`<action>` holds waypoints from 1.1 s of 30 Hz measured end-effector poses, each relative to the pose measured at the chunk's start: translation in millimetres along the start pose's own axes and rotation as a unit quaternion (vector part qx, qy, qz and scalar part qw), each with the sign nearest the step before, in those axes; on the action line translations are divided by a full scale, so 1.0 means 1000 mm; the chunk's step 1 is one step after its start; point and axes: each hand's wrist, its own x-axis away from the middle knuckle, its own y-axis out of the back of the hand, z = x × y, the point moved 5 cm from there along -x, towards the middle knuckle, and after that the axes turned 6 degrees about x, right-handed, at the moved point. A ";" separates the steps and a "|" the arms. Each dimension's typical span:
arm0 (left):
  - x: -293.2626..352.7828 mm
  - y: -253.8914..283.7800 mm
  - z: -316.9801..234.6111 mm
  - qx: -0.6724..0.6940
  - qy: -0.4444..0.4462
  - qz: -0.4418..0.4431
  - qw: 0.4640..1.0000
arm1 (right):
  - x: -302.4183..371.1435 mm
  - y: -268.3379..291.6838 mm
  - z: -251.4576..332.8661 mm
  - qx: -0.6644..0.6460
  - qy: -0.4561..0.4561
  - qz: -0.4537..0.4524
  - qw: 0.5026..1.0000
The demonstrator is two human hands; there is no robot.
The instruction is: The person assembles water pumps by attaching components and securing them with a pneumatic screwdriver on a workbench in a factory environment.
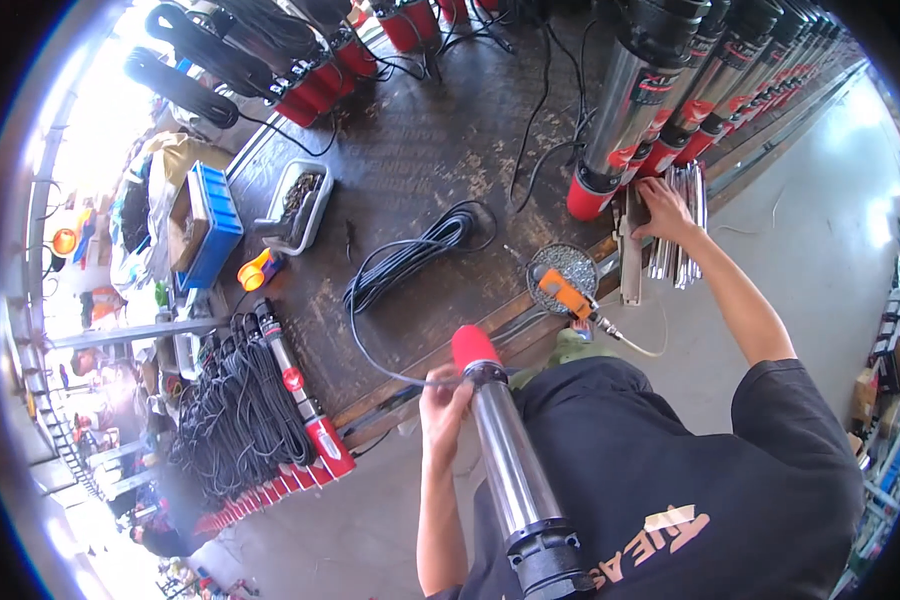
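A submersible pump (515,455), a steel tube with a red end cap and black fittings, slants against the front of my body. Beside its red end, my left hand (443,408) is closed on the black cable (395,372). That cable runs to a coiled bundle on the bench. At the bench's right edge, my right hand (667,212) has its fingers closed around a flat metal strip (631,262). More thin metal strips (688,235) lie bunched beside it. Part of the grip is hidden under the hand.
Upright pumps (635,100) line the right edge; others stand at the back and lower left with coiled cables. An orange air screwdriver (567,292) lies across a round dish of small metal parts (560,262). A white tub (315,215) and blue bin (215,225) are left.
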 end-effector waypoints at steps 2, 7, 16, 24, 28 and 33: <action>-0.017 -0.001 -0.004 -0.075 -0.053 0.001 0.996 | 0.000 0.025 0.011 -0.040 -0.015 -0.026 0.999; -0.022 -0.032 -0.038 -0.288 -0.165 0.075 0.940 | -0.003 0.000 -0.014 -0.103 -0.044 -0.068 0.991; -0.020 -0.024 -0.038 -0.203 0.005 0.043 0.978 | 0.024 0.195 0.018 -0.386 -0.093 -0.057 0.916; 0.012 -0.024 -0.191 0.072 -0.093 -0.004 0.993 | 0.061 0.181 0.194 -0.490 -0.106 -0.005 0.865; 0.005 -0.032 -0.203 0.134 -0.165 0.141 0.967 | 0.061 0.057 0.288 -0.739 -0.227 0.198 0.603; -0.024 -0.011 -0.094 -0.500 -0.260 0.081 0.822 | 0.070 0.019 0.330 -0.769 -0.222 0.354 0.484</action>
